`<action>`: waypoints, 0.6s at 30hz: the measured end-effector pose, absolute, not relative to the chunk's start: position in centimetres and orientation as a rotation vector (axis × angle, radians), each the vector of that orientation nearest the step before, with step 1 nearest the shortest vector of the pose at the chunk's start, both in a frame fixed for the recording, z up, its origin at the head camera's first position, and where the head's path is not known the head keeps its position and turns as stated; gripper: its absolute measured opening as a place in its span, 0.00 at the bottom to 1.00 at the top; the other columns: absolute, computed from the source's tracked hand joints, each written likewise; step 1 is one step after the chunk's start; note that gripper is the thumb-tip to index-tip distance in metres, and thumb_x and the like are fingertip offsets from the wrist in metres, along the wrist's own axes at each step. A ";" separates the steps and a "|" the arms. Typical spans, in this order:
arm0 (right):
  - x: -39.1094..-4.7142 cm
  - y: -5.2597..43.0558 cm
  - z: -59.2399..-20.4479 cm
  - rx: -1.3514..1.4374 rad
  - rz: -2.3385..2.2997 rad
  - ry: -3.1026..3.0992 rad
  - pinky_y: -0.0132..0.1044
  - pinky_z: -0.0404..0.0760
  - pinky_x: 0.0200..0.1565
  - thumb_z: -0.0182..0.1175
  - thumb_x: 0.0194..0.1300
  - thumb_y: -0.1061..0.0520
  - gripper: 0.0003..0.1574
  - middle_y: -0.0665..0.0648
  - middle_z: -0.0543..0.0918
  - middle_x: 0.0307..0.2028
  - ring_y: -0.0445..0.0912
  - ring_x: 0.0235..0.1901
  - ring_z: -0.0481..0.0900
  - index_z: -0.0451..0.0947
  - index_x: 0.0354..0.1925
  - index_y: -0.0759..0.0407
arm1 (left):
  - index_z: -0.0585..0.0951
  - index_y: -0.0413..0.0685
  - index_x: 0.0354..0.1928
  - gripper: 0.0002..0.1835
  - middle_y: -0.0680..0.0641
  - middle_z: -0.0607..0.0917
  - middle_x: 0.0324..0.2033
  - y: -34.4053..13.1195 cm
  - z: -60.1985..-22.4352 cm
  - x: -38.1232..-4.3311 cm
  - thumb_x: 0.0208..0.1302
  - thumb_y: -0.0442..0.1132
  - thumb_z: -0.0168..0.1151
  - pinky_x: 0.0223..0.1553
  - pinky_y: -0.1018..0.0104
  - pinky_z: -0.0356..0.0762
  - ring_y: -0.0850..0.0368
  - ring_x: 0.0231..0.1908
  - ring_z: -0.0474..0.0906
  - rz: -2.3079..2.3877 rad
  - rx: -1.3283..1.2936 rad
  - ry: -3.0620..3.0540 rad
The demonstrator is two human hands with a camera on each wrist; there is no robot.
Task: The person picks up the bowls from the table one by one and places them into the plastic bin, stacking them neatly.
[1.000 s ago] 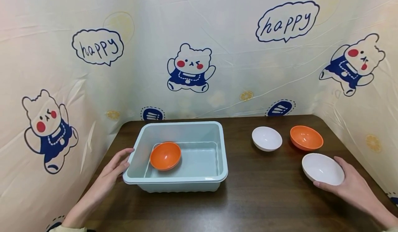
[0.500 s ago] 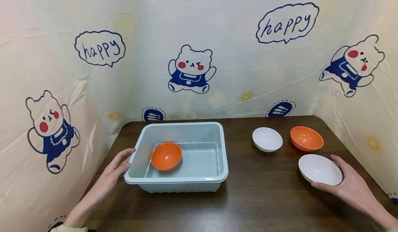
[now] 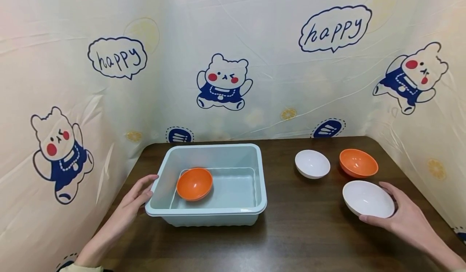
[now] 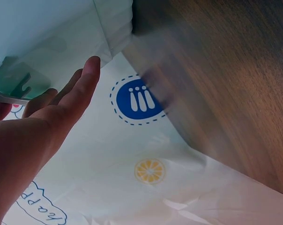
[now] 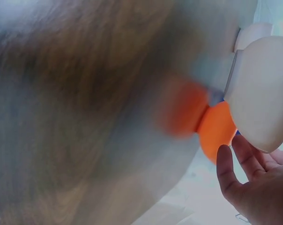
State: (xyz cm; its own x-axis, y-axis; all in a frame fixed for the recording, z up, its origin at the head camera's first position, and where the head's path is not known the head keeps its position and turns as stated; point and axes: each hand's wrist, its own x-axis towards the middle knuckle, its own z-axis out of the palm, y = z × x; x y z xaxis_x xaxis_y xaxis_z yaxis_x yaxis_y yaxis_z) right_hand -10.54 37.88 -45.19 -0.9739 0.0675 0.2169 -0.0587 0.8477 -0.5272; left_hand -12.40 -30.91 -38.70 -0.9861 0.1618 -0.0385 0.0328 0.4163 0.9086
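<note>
My right hand (image 3: 407,215) holds a white bowl (image 3: 367,199) by its side, thumb at the near edge and fingers at the far edge. In the right wrist view the underside of this white bowl (image 5: 265,89) shows, raised over the dark table, with my fingers (image 5: 247,161) against it. My left hand (image 3: 132,197) touches the left rim of a pale blue plastic basin (image 3: 205,211). The left wrist view shows its fingers (image 4: 83,86) stretched along the basin's outer wall. Inside the basin, toward its left, lies an orange bowl (image 3: 194,184).
A smaller white bowl (image 3: 312,164) and a second orange bowl (image 3: 358,162) stand at the back right of the dark wooden table (image 3: 298,231). A printed cloth (image 3: 269,81) with bears and "happy" bubbles encloses the back and sides.
My right hand has carried the white bowl a short way left. My left hand stays at the basin's rim, and the other bowls keep their places.
</note>
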 end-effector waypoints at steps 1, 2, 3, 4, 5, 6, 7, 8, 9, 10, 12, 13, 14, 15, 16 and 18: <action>-10.5 37.8 -45.1 -0.005 0.814 -2.798 0.55 0.67 0.44 0.87 0.44 0.39 0.72 0.77 0.71 0.64 0.70 0.55 0.71 0.62 0.74 0.68 | 0.54 0.44 0.80 0.26 0.28 0.62 0.75 -30.9 -38.7 -12.4 0.87 0.42 0.40 0.48 0.59 0.80 0.55 0.60 0.74 1.621 0.171 2.542; -10.5 37.7 -45.0 -0.003 0.817 -2.797 0.54 0.68 0.44 0.87 0.44 0.39 0.72 0.77 0.71 0.64 0.70 0.55 0.71 0.62 0.74 0.68 | 0.54 0.44 0.80 0.26 0.28 0.62 0.75 -30.9 -38.7 -12.4 0.87 0.42 0.40 0.48 0.59 0.80 0.54 0.60 0.74 1.618 0.166 2.543; -10.5 37.6 -44.9 -0.004 0.819 -2.797 0.54 0.68 0.43 0.87 0.44 0.39 0.72 0.77 0.72 0.64 0.70 0.55 0.71 0.62 0.74 0.68 | 0.55 0.45 0.80 0.26 0.28 0.62 0.75 -30.9 -38.7 -12.3 0.87 0.42 0.40 0.47 0.59 0.80 0.55 0.59 0.75 1.621 0.163 2.541; -10.5 37.5 -44.8 -0.006 0.822 -2.799 0.54 0.68 0.43 0.87 0.44 0.39 0.72 0.77 0.72 0.64 0.70 0.55 0.71 0.62 0.74 0.67 | 0.55 0.45 0.80 0.26 0.28 0.62 0.75 -30.9 -38.7 -12.3 0.87 0.42 0.40 0.47 0.59 0.80 0.57 0.58 0.75 1.625 0.163 2.540; -10.5 37.5 -44.7 -0.006 0.823 -2.798 0.53 0.68 0.43 0.87 0.44 0.39 0.72 0.77 0.72 0.64 0.70 0.55 0.71 0.62 0.74 0.67 | 0.55 0.45 0.80 0.26 0.28 0.63 0.75 -30.9 -38.6 -12.3 0.87 0.43 0.40 0.47 0.59 0.80 0.58 0.57 0.75 1.629 0.164 2.540; -10.5 37.4 -44.6 -0.006 0.824 -2.800 0.53 0.68 0.43 0.87 0.44 0.39 0.71 0.77 0.71 0.65 0.70 0.55 0.71 0.62 0.74 0.67 | 0.55 0.45 0.80 0.26 0.28 0.63 0.75 -30.9 -38.6 -12.3 0.87 0.43 0.40 0.47 0.59 0.80 0.60 0.56 0.76 1.632 0.170 2.538; -10.5 37.4 -44.5 -0.007 0.824 -2.801 0.53 0.68 0.43 0.86 0.44 0.39 0.71 0.77 0.71 0.65 0.70 0.54 0.71 0.62 0.74 0.67 | 0.55 0.45 0.80 0.26 0.28 0.63 0.75 -30.9 -38.6 -12.2 0.87 0.43 0.40 0.47 0.59 0.80 0.60 0.56 0.76 1.634 0.172 2.539; -10.4 37.4 -44.4 -0.005 0.826 -2.800 0.52 0.69 0.43 0.87 0.44 0.39 0.71 0.77 0.71 0.65 0.69 0.54 0.71 0.62 0.74 0.67 | 0.55 0.45 0.79 0.26 0.28 0.63 0.74 -30.9 -38.6 -12.2 0.87 0.43 0.41 0.47 0.59 0.80 0.61 0.55 0.76 1.640 0.174 2.538; -10.4 37.3 -44.3 -0.004 0.827 -2.801 0.51 0.69 0.42 0.87 0.44 0.39 0.71 0.76 0.72 0.65 0.69 0.54 0.71 0.62 0.74 0.67 | 0.56 0.45 0.79 0.26 0.28 0.64 0.74 -30.9 -38.6 -12.2 0.87 0.43 0.41 0.47 0.59 0.80 0.61 0.55 0.76 1.644 0.180 2.538; -10.3 37.2 -44.2 -0.002 0.829 -2.803 0.50 0.69 0.42 0.86 0.45 0.39 0.71 0.76 0.72 0.64 0.69 0.54 0.72 0.62 0.74 0.67 | 0.56 0.45 0.79 0.26 0.28 0.64 0.74 -30.9 -38.6 -12.2 0.87 0.43 0.41 0.47 0.59 0.80 0.61 0.54 0.76 1.646 0.184 2.540; -10.2 37.1 -44.0 0.004 0.831 -2.803 0.47 0.69 0.41 0.87 0.44 0.39 0.71 0.76 0.72 0.64 0.69 0.53 0.72 0.62 0.74 0.67 | 0.56 0.45 0.79 0.26 0.28 0.64 0.73 -30.9 -38.6 -12.3 0.87 0.43 0.41 0.46 0.59 0.80 0.60 0.54 0.76 1.648 0.187 2.539; -10.1 37.0 -43.9 0.007 0.831 -2.802 0.44 0.69 0.40 0.87 0.44 0.39 0.71 0.75 0.73 0.63 0.68 0.52 0.73 0.63 0.74 0.66 | 0.56 0.45 0.79 0.26 0.28 0.64 0.74 -30.9 -38.6 -12.3 0.87 0.43 0.41 0.47 0.59 0.80 0.60 0.54 0.76 1.647 0.180 2.540; -10.0 37.0 -43.9 0.010 0.831 -2.804 0.42 0.69 0.39 0.87 0.44 0.39 0.71 0.75 0.73 0.63 0.68 0.51 0.73 0.63 0.74 0.66 | 0.56 0.45 0.79 0.26 0.28 0.64 0.74 -30.9 -38.5 -12.3 0.87 0.44 0.41 0.47 0.59 0.80 0.60 0.54 0.76 1.644 0.177 2.540; -10.0 36.9 -43.8 0.012 0.830 -2.807 0.41 0.69 0.38 0.87 0.44 0.39 0.71 0.75 0.73 0.63 0.67 0.51 0.73 0.63 0.74 0.66 | 0.56 0.46 0.79 0.26 0.28 0.64 0.74 -30.9 -38.5 -12.3 0.87 0.44 0.41 0.47 0.59 0.80 0.61 0.55 0.76 1.640 0.174 2.540; -9.9 36.8 -43.7 0.015 0.830 -2.808 0.39 0.69 0.37 0.87 0.44 0.39 0.70 0.75 0.74 0.62 0.67 0.51 0.74 0.63 0.74 0.66 | 0.56 0.46 0.79 0.26 0.28 0.64 0.74 -30.9 -38.5 -12.3 0.87 0.44 0.41 0.47 0.59 0.80 0.61 0.55 0.76 1.637 0.171 2.540; -9.8 36.7 -43.4 0.021 0.832 -2.808 0.37 0.69 0.36 0.87 0.44 0.39 0.70 0.75 0.74 0.62 0.66 0.50 0.74 0.63 0.74 0.66 | 0.56 0.46 0.80 0.26 0.29 0.63 0.75 -30.9 -38.5 -12.3 0.87 0.44 0.41 0.47 0.58 0.80 0.61 0.55 0.75 1.630 0.165 2.541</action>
